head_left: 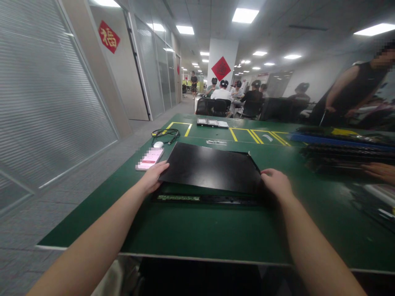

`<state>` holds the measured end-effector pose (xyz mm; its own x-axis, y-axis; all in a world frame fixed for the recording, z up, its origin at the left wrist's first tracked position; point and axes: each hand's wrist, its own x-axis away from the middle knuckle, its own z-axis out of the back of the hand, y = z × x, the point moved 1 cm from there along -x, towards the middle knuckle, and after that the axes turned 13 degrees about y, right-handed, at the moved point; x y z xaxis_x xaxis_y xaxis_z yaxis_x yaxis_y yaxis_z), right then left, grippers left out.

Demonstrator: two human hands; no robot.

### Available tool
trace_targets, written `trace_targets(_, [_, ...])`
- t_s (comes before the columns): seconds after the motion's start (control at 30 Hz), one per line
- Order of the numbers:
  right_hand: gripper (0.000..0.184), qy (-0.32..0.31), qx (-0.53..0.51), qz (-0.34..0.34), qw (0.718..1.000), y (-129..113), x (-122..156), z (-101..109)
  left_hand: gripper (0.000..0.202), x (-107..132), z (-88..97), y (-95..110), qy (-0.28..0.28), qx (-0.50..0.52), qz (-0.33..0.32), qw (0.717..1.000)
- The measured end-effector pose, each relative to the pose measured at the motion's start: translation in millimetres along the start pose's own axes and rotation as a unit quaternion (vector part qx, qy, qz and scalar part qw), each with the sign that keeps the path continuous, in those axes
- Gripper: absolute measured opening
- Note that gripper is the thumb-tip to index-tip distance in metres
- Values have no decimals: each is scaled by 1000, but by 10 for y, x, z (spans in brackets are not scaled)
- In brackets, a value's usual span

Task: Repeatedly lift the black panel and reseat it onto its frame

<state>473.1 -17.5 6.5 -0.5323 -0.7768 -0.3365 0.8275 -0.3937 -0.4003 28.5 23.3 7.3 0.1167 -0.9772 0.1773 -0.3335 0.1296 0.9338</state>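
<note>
A thin black flat panel (212, 166), glossy like a screen, is held by its two short sides over the green table. My left hand (153, 176) grips its left edge, thumb on top and the other fingers beneath. At the right edge, my right hand (277, 183) is closed on the panel's near corner. Just below the panel lies a long narrow black strip (225, 200) with a green circuit board (178, 198) along its left part. The undersides of the panel and some fingertips are hidden.
Left of the panel lie a phone (149, 159), a white mouse-like object (158, 144) and a coiled black cable (166, 133). Stacked dark panels (336, 154) are at the right, near another person's hand (381, 170). White-and-black items (212, 123) sit at the table's far edge.
</note>
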Motion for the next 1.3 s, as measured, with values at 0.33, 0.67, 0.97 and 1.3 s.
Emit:
trace_targets(0.33, [39, -9, 15, 18, 1000, -2, 6, 3, 19, 10, -9, 7, 8, -23, -9, 1000])
trace_targets(0.67, [39, -6, 15, 13, 1000, -11, 11, 7, 25, 16, -16, 9, 36, -39, -30, 998])
trace_targets(0.97, [40, -14, 21, 16, 1000, -14, 10, 12, 27, 43, -37, 18, 42, -50, -43, 997])
trace_targets(1.3, [40, -19, 28, 16, 999, -28, 28, 38, 35, 59, -50, 36, 34, -60, -38, 997])
